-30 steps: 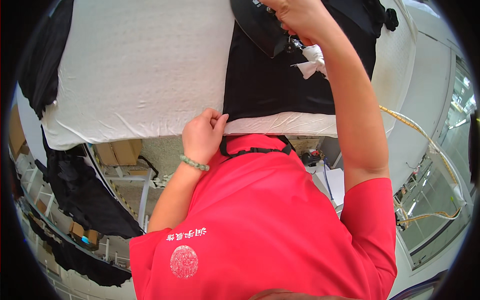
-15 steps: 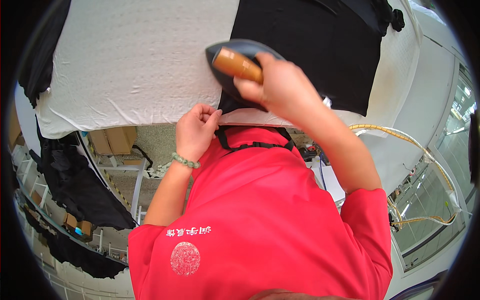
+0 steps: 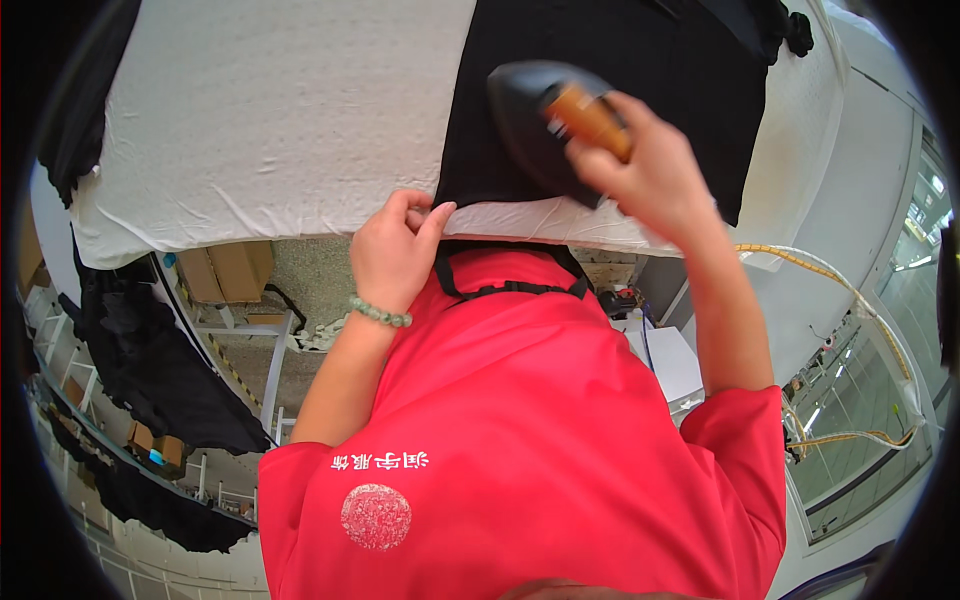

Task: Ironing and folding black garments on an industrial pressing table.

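A black garment (image 3: 620,70) lies spread on the white padded cover (image 3: 280,110) of an ironing table. My right hand (image 3: 650,165) is closed round the orange-brown wooden handle of a dark iron (image 3: 530,130). The iron, slightly blurred, rests over the garment's near left part, its pointed end toward the far left. At the garment's near left corner, by the table edge, my left hand (image 3: 393,250) has its fingers curled and its thumb against the fabric, pinching that corner. A green bead bracelet (image 3: 380,313) circles my left wrist.
Bunched black cloth (image 3: 75,130) hangs over the table's left end. Lower left, more black clothes (image 3: 150,350) lie beside a white frame (image 3: 275,370) and a cardboard box (image 3: 228,272). A yellow-wrapped hose (image 3: 810,265) loops down at the right. White paper (image 3: 670,358) lies under the table edge.
The iron in my right hand has slid right and slightly away, off the garment's left edge and farther onto it. My left hand has shifted only slightly, still at the corner.
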`<control>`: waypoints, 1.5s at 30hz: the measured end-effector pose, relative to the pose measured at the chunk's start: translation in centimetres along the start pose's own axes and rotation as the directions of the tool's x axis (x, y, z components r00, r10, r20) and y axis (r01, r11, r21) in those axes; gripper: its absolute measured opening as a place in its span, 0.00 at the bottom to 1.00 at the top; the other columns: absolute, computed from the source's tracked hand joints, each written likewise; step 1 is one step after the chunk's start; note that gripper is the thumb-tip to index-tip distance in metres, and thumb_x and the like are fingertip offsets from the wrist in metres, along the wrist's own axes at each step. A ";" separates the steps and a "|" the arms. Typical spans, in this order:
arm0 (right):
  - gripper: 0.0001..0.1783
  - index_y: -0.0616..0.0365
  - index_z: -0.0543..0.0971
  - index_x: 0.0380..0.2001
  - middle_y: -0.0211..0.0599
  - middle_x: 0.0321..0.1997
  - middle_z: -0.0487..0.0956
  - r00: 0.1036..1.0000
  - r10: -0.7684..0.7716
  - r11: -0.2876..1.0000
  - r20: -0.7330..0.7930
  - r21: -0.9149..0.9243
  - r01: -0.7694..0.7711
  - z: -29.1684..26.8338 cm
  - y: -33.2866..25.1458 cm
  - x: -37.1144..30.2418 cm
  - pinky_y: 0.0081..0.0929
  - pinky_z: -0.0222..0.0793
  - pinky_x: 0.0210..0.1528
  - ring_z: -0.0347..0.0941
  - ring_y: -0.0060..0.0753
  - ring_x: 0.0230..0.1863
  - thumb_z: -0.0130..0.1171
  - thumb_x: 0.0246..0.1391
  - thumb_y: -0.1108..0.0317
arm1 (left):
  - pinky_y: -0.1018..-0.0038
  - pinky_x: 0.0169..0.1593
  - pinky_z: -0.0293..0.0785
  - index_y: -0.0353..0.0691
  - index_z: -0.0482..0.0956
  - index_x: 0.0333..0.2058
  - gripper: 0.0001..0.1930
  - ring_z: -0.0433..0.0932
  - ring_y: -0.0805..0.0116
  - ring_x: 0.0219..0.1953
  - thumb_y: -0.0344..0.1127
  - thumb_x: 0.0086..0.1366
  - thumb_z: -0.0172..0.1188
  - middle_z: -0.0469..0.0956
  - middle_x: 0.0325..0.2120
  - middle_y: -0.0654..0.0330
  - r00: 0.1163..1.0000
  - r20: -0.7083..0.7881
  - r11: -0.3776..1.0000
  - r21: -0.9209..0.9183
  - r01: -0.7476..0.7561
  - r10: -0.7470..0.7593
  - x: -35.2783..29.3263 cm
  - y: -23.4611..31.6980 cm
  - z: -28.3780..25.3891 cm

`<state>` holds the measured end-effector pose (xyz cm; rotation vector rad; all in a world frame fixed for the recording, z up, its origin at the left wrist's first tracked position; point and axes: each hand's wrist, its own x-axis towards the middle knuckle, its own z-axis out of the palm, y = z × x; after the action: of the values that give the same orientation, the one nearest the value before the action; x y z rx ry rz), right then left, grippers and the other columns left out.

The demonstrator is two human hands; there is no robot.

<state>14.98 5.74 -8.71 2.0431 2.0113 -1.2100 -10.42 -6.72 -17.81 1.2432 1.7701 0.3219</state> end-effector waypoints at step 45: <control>0.32 0.62 0.75 0.57 0.53 0.33 0.85 0.983 0.090 0.981 -0.161 -0.155 -0.115 2.8 4.1 -3.5 0.43 0.79 0.40 0.84 0.56 0.36 0.71 0.54 0.56 | 0.83 0.29 0.73 0.34 0.79 0.44 0.08 0.75 0.82 0.24 0.32 0.73 0.61 0.79 0.25 0.66 0.961 -0.081 0.751 -0.643 0.151 -0.263 -1.7 -5.0 -1.5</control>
<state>17.62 0.68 -10.83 2.1869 1.9639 -0.8635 -14.51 -10.00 -19.37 0.5338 1.7043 0.8370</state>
